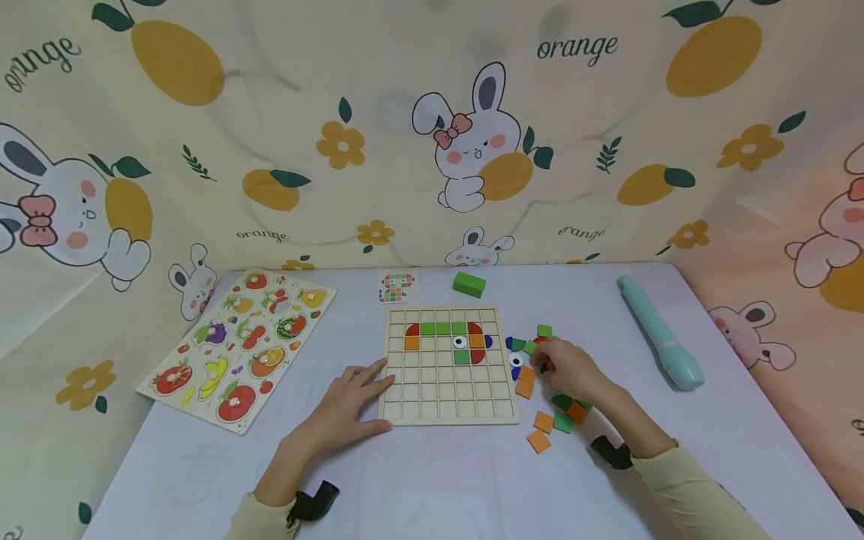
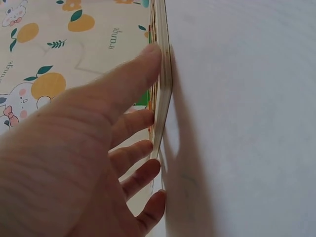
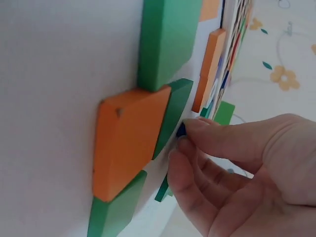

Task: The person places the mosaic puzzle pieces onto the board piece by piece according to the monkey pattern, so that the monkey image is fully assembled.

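Observation:
A wooden grid board (image 1: 432, 384) lies in the middle of the table, with red, green and orange pieces, an eye tile (image 1: 460, 342) and a blue piece (image 1: 489, 342) on its upper part. My left hand (image 1: 346, 411) rests at the board's left edge, fingers spread; in the left wrist view its thumb (image 2: 143, 66) touches the rim. Right of the board, my right hand (image 1: 570, 369) is over the loose pieces. The right wrist view shows its thumb and finger pinching a small dark blue piece (image 3: 181, 130), mostly hidden. Near it lie an orange square (image 3: 131, 143) and green pieces (image 3: 170, 42).
A pattern card (image 1: 398, 286) and a green block (image 1: 469, 284) lie behind the board. On the left is a fruit puzzle board (image 1: 226, 341); on the right, a mint-green tapered object (image 1: 658, 334). Orange squares (image 1: 538, 441) lie near the board's lower right. A printed cloth (image 1: 405, 187) hangs behind.

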`<act>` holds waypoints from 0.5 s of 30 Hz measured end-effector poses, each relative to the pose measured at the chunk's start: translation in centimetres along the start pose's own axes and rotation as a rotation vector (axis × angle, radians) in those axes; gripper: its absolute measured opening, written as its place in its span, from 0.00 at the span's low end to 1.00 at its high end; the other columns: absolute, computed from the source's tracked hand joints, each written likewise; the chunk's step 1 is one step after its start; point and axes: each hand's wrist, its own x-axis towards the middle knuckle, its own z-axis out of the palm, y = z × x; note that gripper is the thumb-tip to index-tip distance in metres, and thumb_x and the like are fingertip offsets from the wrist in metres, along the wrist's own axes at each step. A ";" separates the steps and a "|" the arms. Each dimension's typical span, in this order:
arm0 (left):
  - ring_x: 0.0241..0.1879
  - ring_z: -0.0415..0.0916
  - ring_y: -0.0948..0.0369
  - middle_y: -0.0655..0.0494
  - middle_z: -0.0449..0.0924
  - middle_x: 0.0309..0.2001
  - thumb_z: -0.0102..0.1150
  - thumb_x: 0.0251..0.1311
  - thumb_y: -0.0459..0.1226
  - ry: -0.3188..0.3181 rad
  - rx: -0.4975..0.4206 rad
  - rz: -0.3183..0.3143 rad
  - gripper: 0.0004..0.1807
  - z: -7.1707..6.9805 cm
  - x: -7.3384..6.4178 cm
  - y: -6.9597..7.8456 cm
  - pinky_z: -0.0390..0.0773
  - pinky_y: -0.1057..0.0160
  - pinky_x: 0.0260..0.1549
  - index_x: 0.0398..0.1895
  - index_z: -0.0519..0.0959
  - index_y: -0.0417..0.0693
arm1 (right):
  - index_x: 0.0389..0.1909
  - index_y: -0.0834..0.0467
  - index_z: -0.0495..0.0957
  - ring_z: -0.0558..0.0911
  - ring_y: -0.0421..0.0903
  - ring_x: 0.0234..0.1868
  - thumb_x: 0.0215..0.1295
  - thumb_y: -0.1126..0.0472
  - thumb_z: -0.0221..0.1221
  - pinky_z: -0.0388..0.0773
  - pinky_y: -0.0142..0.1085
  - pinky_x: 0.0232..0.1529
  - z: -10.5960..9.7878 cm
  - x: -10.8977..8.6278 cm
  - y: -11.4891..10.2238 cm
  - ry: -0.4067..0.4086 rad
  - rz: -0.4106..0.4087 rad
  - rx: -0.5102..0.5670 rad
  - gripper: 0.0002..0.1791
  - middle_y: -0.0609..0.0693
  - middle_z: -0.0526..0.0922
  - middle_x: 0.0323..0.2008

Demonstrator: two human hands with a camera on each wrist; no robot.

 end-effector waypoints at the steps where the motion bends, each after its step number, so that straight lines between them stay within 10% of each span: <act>1: 0.66 0.59 0.49 0.50 0.54 0.77 0.68 0.57 0.56 0.000 -0.008 0.002 0.41 0.0 0.0 0.0 0.65 0.40 0.57 0.71 0.71 0.50 | 0.37 0.64 0.81 0.74 0.49 0.35 0.56 0.80 0.61 0.78 0.46 0.43 -0.1 -0.1 0.0 -0.007 0.001 0.003 0.12 0.53 0.79 0.36; 8: 0.66 0.60 0.48 0.49 0.55 0.77 0.68 0.57 0.55 0.004 -0.020 0.020 0.40 0.1 0.1 0.1 0.65 0.40 0.57 0.71 0.71 0.50 | 0.36 0.63 0.82 0.74 0.47 0.33 0.60 0.76 0.63 0.77 0.38 0.35 -1.2 0.8 -0.6 -0.040 -0.048 0.114 0.07 0.50 0.80 0.32; 15: 0.67 0.59 0.48 0.50 0.55 0.77 0.69 0.57 0.54 0.000 -0.011 -0.001 0.39 0.0 0.0 0.1 0.65 0.41 0.57 0.70 0.71 0.51 | 0.41 0.71 0.82 0.83 0.48 0.33 0.64 0.76 0.61 0.81 0.39 0.37 -0.8 6.1 -5.6 -0.093 -0.230 0.369 0.06 0.56 0.83 0.34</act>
